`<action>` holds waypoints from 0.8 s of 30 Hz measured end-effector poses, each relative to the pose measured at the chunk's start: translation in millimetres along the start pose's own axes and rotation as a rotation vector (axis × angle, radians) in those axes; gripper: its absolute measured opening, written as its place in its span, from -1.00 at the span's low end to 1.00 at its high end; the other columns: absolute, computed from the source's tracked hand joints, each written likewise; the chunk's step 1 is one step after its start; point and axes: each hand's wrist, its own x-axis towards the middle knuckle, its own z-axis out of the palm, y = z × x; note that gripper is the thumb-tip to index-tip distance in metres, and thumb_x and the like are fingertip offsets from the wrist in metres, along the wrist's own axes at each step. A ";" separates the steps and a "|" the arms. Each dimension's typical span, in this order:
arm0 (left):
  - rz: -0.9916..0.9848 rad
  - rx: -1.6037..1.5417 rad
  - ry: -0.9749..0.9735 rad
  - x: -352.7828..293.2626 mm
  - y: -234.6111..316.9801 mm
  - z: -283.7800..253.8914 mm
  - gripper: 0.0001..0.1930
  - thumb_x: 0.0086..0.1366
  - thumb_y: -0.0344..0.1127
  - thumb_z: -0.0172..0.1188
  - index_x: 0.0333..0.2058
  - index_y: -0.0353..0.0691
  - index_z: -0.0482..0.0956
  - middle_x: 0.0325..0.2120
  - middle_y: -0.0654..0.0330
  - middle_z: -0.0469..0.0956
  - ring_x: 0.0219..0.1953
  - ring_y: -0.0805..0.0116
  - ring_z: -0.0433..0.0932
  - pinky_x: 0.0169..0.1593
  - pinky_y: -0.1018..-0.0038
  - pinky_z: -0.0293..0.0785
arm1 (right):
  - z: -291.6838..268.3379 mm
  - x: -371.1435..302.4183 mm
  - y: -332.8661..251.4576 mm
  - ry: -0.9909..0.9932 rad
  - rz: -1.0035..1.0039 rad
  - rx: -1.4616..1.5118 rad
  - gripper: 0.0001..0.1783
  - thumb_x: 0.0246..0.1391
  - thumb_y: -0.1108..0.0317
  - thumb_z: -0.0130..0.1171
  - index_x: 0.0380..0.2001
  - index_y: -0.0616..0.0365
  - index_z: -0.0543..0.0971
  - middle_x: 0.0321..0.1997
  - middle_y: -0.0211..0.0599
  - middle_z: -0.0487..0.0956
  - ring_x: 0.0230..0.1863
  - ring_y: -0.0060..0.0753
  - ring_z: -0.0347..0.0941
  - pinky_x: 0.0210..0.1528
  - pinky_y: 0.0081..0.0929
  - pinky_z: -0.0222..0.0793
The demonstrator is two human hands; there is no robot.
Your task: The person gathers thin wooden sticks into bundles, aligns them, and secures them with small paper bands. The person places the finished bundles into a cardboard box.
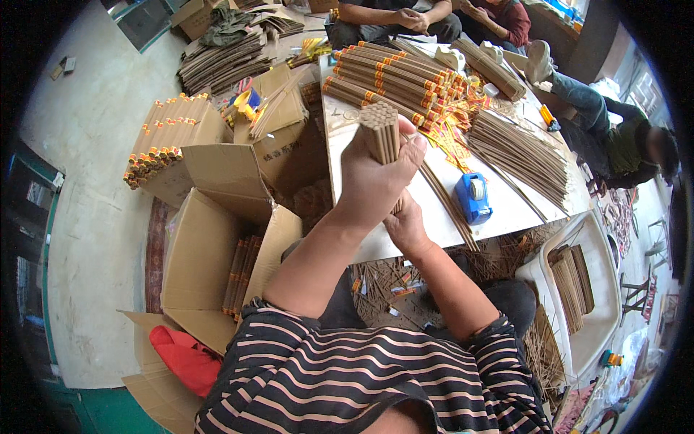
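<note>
A thick bundle of brown incense sticks (379,130) stands in my grip above the table's near edge, its round ends facing up. My left hand (370,181) is wrapped round its upper part. Lower down, my right hand (408,224) closes on the same bundle, partly hidden behind the left wrist. Just right of my hands, loose incense sticks (442,194) lie on the white table (343,155). A blue tape dispenser (473,198) sits beside them. Farther back are banded bundles (390,78) with red and yellow labels, and a spread of loose sticks (520,155).
An open cardboard box (210,267) with banded bundles inside stands at my left. Beyond it, more bundles (170,130) are stacked. A white plastic tub (603,289) holds sticks at my right. Other people (394,16) sit across the table. Broken sticks (387,296) litter the floor.
</note>
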 end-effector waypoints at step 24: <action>-0.163 -0.310 0.020 30.0 10.3 -30.1 -0.86 0.10 -0.48 0.15 -0.37 -0.28 0.38 -0.76 0.33 0.28 -0.80 0.58 0.22 -0.71 0.60 0.19 | -8.8 3.6 -51.7 -0.310 0.390 -0.070 -0.69 -0.03 0.21 0.20 -0.41 0.25 0.44 -0.60 -0.19 0.45 -0.54 -0.48 0.34 -0.40 -0.45 0.34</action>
